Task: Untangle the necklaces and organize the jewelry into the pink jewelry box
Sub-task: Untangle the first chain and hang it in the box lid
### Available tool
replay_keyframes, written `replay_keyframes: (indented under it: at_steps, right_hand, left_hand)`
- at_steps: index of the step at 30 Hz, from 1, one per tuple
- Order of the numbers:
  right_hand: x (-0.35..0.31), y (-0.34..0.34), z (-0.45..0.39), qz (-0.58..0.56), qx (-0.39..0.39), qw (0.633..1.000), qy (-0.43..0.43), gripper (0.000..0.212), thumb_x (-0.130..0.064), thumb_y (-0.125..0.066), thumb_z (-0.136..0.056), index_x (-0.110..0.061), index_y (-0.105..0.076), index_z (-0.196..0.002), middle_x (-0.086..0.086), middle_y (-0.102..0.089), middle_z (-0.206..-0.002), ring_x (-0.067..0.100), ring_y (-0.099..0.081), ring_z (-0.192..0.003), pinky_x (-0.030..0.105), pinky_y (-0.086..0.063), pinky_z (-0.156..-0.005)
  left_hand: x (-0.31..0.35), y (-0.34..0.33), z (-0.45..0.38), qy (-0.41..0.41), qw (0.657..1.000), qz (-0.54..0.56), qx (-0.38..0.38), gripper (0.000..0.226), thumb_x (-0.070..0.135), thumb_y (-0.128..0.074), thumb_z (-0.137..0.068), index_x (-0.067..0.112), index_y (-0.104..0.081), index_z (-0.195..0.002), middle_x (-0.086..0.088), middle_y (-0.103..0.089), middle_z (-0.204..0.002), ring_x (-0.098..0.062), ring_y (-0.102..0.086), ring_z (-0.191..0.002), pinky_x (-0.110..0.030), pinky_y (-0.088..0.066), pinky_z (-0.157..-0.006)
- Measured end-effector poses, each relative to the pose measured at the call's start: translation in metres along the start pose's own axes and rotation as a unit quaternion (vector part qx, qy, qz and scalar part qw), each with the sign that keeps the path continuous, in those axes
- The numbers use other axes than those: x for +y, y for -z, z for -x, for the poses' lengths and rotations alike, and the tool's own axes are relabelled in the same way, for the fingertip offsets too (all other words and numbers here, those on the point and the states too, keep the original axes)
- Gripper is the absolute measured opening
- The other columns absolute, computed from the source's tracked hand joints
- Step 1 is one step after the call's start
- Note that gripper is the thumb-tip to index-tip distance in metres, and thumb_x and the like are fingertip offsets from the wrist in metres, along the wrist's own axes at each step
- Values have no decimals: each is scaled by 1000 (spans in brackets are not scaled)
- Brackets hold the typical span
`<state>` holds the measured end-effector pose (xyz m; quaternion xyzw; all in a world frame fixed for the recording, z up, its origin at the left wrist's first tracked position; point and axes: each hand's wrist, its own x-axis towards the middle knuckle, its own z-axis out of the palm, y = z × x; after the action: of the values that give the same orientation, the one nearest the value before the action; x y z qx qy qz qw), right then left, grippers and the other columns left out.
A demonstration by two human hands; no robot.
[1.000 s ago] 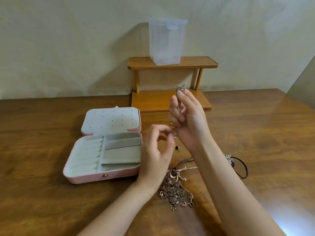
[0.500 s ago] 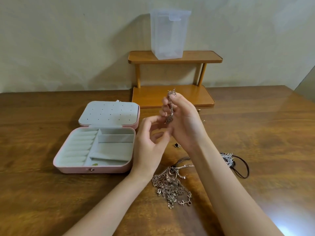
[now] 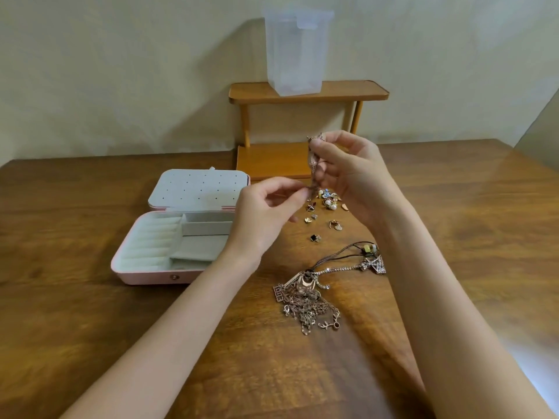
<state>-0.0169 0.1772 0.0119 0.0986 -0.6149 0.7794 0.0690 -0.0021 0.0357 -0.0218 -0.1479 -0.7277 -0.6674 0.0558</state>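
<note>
A small metal chain piece (image 3: 313, 161) hangs between my hands above the table. My right hand (image 3: 351, 173) pinches its top end, and my left hand (image 3: 266, 216) pinches its lower end. The pink jewelry box (image 3: 145, 275) lies open at the left, with pale ring rolls and grey compartments inside and a dotted lid panel (image 3: 198, 189) laid back. A tangled pile of necklaces (image 3: 307, 300) lies on the table between my forearms. A dark cord necklace (image 3: 348, 251) and a sparkly chain (image 3: 348, 269) run right from it. Several small earrings (image 3: 325, 207) are scattered under my hands.
A two-tier wooden stand (image 3: 308, 92) sits against the wall at the back, with a clear plastic container (image 3: 298, 51) on its top shelf. The wooden table (image 3: 469, 207) extends right to an angled edge.
My hands have moved apart, so the chain piece now stretches between them. My left hand now pinches its lower end. The view has shifted, so the scattered earrings show.
</note>
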Motion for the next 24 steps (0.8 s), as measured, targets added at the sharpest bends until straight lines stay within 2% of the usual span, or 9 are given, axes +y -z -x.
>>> replay_keyframes:
  at_steps: [5,7,10,14,17,24]
  right_hand:
    - [-1,-3,1,-6,-20,1000,-20,3,-4,-58,-90,-6,-56,-91,5,-60,-66,10,-55,-51,17,-45,-47]
    - [-1,-2,0,-13,-18,999,-30,8,-3,-58,-90,-5,-54,-97,9,-62,-71,12,-56,-53,18,-46,-48]
    - [-1,2,0,74,-1,997,-38,14,-4,-62,-88,-7,-53,-98,11,-65,-76,13,-58,-52,19,-47,-48]
    - [-4,3,1,196,-26,979,-38,8,-5,-63,-87,-9,-57,-87,3,-65,-66,11,-55,-49,20,-44,-45]
    - [-5,1,3,219,-53,973,-51,6,-5,-62,-88,-9,-58,-89,1,-65,-62,11,-55,-48,19,-45,-44]
    - [-9,3,4,273,-112,954,-47,4,-5,-62,-88,-4,-65,-86,6,-68,-69,15,-63,-58,20,-48,-49]
  left_hand:
    - [11,3,0,9,1000,25,-5,11,10,-67,-84,19,-70,-88,5,-70,-80,2,-62,-69,-13,-46,-54]
    - [12,6,-2,37,998,43,0,10,10,-67,-84,19,-71,-86,3,-69,-81,0,-62,-70,-13,-46,-53]
    - [14,10,-3,110,988,112,5,8,12,-66,-84,18,-71,-82,2,-69,-78,-3,-63,-69,-14,-47,-52]
    - [17,11,-4,146,977,154,-9,7,15,-62,-88,15,-68,-88,-2,-70,-87,-4,-66,-69,-13,-46,-49]
    - [16,13,-6,149,976,155,-6,8,14,-59,-91,13,-66,-91,-6,-71,-93,-6,-68,-73,-13,-47,-50]
    - [11,12,-9,156,977,145,21,9,11,-56,-92,10,-65,-89,-4,-67,-83,-4,-65,-66,-14,-49,-55]
